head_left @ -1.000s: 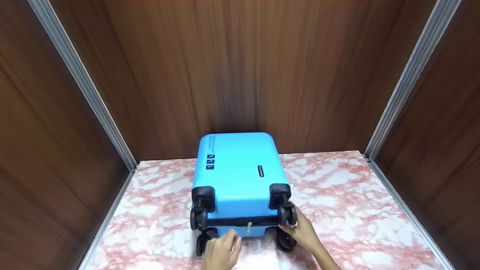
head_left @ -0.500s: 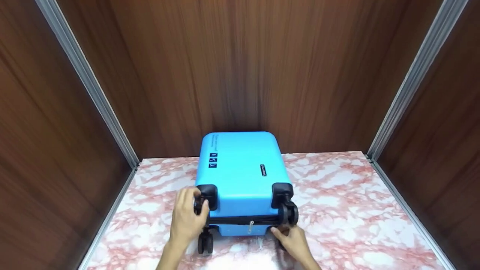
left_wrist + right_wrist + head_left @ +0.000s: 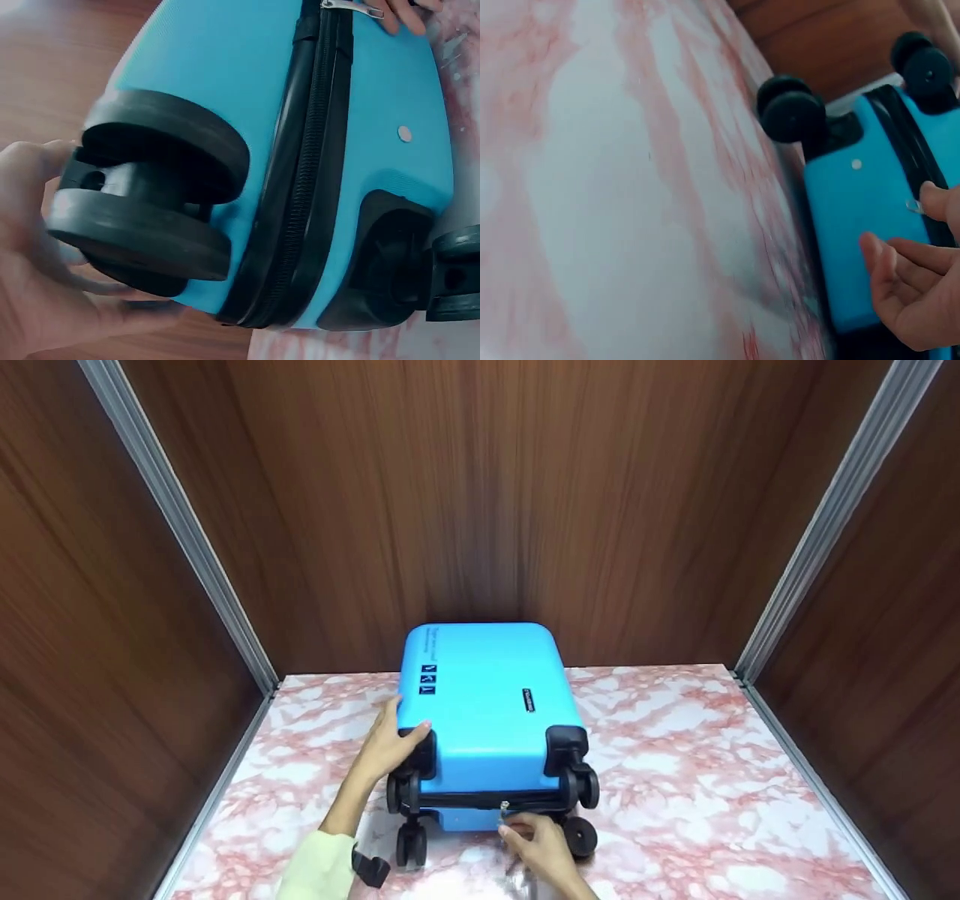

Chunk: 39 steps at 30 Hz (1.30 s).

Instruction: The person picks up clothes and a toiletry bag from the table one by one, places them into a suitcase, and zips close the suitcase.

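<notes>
At the near end of the blue suitcase (image 3: 487,705), which lies broad side up on the surface (image 3: 660,757), the right hand (image 3: 541,844) has its fingers at the zipper pull (image 3: 913,206); whether they pinch it I cannot tell. At its near left corner, the left hand (image 3: 386,746) rests, fingers spread wide. Should that steadying touch slacken, a hard tug could skew the suitcase or slip the small pull free.

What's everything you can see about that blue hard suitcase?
The bright blue suitcase looks hard, plastic and closed, lying flat on a red-and-white marbled surface. Four black wheels stick out at the near corners; a black zipper with a silver metal pull runs between. Dark square labels and a black badge mark its top. The left hand rests on one corner; the right hand touches the pull.
</notes>
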Available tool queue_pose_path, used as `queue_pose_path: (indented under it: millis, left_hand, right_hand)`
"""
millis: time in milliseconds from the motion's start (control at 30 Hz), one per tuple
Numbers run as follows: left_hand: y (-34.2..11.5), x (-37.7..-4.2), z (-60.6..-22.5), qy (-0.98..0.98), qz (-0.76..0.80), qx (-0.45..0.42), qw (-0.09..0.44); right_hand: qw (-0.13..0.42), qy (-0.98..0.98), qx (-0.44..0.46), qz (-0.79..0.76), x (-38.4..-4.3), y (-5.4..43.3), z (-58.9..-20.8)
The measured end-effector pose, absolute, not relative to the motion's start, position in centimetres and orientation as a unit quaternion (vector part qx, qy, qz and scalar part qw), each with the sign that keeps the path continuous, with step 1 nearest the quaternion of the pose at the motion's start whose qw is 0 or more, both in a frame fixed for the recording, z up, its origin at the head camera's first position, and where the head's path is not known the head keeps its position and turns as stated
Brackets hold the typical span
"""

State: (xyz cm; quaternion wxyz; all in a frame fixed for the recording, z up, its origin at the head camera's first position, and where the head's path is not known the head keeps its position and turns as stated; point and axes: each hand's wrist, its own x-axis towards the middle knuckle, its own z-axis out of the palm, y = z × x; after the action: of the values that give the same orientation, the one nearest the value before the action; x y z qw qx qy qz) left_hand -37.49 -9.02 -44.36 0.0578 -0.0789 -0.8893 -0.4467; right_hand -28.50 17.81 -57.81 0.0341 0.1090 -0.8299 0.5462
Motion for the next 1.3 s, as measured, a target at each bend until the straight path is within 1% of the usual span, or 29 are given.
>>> queue_pose_path:
  millis: [67,167,300,467,700,933,1067,1300]
  left_hand:
    - [-8.9,-37.7,-44.6,-0.887,-0.455,-0.07,0.039]
    - [-8.6,-37.9,-44.8,-0.88,-0.47,-0.058,0.031]
    - [-8.2,-38.0,-45.0,-0.873,-0.482,-0.059,0.036]
    - [-7.9,-38.0,-45.0,-0.873,-0.484,-0.056,0.039]
    - [-7.6,-37.9,-44.9,-0.887,-0.455,-0.054,0.064]
    - [-7.5,-37.9,-45.1,-0.89,-0.447,-0.047,0.073]
    - [-7.6,-38.0,-45.2,-0.892,-0.444,-0.046,0.073]
    - [-7.7,-38.0,-45.0,-0.901,-0.428,-0.039,0.068]
  right_hand:
    - [0.04,-0.83,0.09,0.549,-28.7,17.3,-57.8]
    - [0.048,-0.825,0.063,0.56,-29.0,16.7,-57.8]
    - [0.058,-0.81,0.039,0.582,-29.3,16.3,-58.0]
    - [0.073,-0.806,0.031,0.587,-29.3,15.8,-57.8]
    - [0.121,-0.853,0.019,0.508,-29.0,15.2,-57.3]
    - [0.178,-0.907,0.034,0.38,-28.8,14.8,-57.0]
    - [0.189,-0.926,0.044,0.325,-28.6,14.7,-57.0]
    - [0.193,-0.928,0.049,0.316,-28.6,14.7,-56.8]
